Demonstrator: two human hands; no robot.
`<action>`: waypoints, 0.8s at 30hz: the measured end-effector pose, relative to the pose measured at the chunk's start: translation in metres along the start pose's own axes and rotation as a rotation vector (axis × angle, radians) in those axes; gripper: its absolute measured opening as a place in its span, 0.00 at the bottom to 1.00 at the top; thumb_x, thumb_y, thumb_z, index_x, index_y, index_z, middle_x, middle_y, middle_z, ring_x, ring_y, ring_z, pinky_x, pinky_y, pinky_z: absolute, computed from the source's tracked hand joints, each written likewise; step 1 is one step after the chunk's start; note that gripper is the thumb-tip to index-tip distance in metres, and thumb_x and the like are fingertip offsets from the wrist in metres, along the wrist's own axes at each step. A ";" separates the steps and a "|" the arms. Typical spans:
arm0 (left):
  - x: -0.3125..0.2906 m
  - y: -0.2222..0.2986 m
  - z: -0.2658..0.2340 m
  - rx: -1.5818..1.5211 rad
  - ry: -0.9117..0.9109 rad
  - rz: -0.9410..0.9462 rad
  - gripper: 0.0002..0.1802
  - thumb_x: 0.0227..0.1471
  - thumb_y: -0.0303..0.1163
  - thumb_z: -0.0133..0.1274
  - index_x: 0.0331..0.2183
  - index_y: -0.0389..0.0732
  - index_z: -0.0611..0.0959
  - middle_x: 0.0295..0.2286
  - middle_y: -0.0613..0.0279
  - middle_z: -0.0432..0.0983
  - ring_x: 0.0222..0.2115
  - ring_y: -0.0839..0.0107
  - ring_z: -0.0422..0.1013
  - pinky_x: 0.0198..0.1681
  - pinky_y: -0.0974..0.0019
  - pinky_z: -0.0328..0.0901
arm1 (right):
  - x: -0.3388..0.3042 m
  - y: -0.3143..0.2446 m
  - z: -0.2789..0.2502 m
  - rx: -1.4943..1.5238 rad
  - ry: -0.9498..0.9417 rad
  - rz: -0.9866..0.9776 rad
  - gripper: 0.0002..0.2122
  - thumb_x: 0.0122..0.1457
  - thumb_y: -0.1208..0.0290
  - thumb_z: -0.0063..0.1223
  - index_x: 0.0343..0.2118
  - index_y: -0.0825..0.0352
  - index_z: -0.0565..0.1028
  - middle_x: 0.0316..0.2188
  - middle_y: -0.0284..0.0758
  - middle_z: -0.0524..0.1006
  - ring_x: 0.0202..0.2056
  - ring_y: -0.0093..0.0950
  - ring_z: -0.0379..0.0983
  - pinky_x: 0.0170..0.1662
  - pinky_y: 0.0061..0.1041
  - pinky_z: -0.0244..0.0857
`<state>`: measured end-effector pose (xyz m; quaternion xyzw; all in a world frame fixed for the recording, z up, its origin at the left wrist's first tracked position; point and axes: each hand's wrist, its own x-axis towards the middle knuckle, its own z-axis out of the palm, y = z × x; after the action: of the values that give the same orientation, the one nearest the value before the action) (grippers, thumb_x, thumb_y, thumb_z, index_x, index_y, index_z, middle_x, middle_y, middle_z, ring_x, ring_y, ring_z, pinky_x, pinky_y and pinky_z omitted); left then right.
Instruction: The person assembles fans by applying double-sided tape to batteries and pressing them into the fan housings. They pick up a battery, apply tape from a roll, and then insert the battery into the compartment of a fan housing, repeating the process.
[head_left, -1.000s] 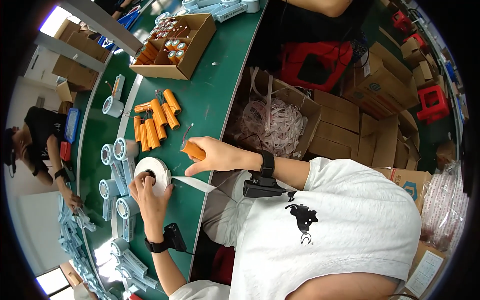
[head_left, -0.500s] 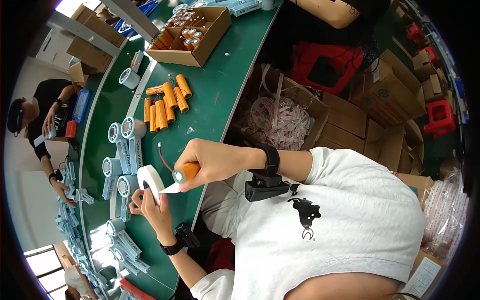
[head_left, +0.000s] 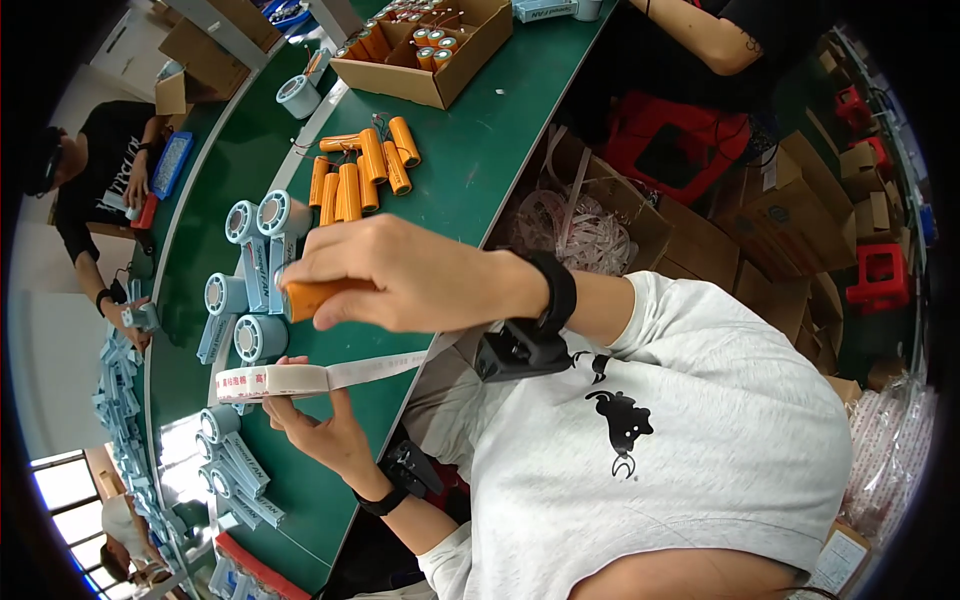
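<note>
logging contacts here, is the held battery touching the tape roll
Apart. The head view shows the battery in the right hand, with a plain gap between it and the tape roll.

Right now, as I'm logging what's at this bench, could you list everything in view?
White paper-like tape roll: one, white with red print, in left hand
Orange cylindrical battery: one, orange, in right hand
Loose wired cylindrical batteries: about eight, orange, on green table
Open cardboard box of batteries: one, brown, table's far end
Round-headed plastic fans: many, pale blue, left of hands and beyond
Shallow plastic tray: one, blue, upper left
Plastic stools: at least two, red, right
Co-workers: at least two, black tops, upper left and top right
Person's hands: two, black wrist straps, centre
</note>
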<state>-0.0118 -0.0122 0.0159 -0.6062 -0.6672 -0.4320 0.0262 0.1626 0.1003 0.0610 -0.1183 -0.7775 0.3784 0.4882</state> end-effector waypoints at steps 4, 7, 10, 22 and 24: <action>-0.003 -0.001 0.002 0.116 0.073 -0.077 0.28 0.34 0.24 0.57 0.43 0.31 0.70 0.41 0.50 0.67 0.42 0.62 0.59 0.43 0.63 0.52 | -0.003 -0.008 0.035 0.041 0.077 0.068 0.10 0.48 0.76 0.53 0.32 0.75 0.70 0.30 0.39 0.68 0.28 0.34 0.68 0.32 0.27 0.63; -0.002 -0.007 0.006 0.308 0.129 0.083 0.29 0.37 0.29 0.57 0.44 0.30 0.68 0.41 0.47 0.65 0.40 0.60 0.59 0.43 0.62 0.51 | -0.001 -0.003 0.052 -0.009 0.075 0.121 0.09 0.48 0.77 0.52 0.32 0.75 0.70 0.30 0.39 0.67 0.28 0.34 0.67 0.32 0.28 0.63; -0.008 -0.008 0.007 0.340 0.137 0.128 0.30 0.41 0.33 0.56 0.45 0.28 0.66 0.41 0.45 0.64 0.39 0.58 0.59 0.43 0.60 0.50 | -0.002 0.003 0.062 -0.019 0.104 0.155 0.09 0.49 0.77 0.51 0.32 0.75 0.69 0.30 0.40 0.67 0.28 0.34 0.67 0.32 0.28 0.63; -0.001 0.024 0.025 0.494 0.002 -0.262 0.26 0.49 0.37 0.49 0.43 0.26 0.62 0.36 0.42 0.64 0.37 0.55 0.58 0.39 0.59 0.49 | 0.014 0.031 0.061 0.590 0.266 0.524 0.08 0.54 0.76 0.47 0.35 0.74 0.68 0.26 0.32 0.69 0.29 0.19 0.64 0.33 0.19 0.60; -0.004 0.023 0.030 0.524 -0.031 -0.067 0.25 0.49 0.35 0.50 0.42 0.27 0.63 0.35 0.43 0.64 0.37 0.55 0.58 0.39 0.59 0.49 | 0.015 0.038 0.076 0.718 0.378 0.551 0.08 0.54 0.76 0.46 0.35 0.73 0.67 0.27 0.30 0.68 0.30 0.16 0.63 0.33 0.18 0.59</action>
<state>0.0229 0.0000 0.0070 -0.5628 -0.7764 -0.2357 0.1577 0.0835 0.0991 0.0265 -0.2106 -0.4353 0.7096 0.5124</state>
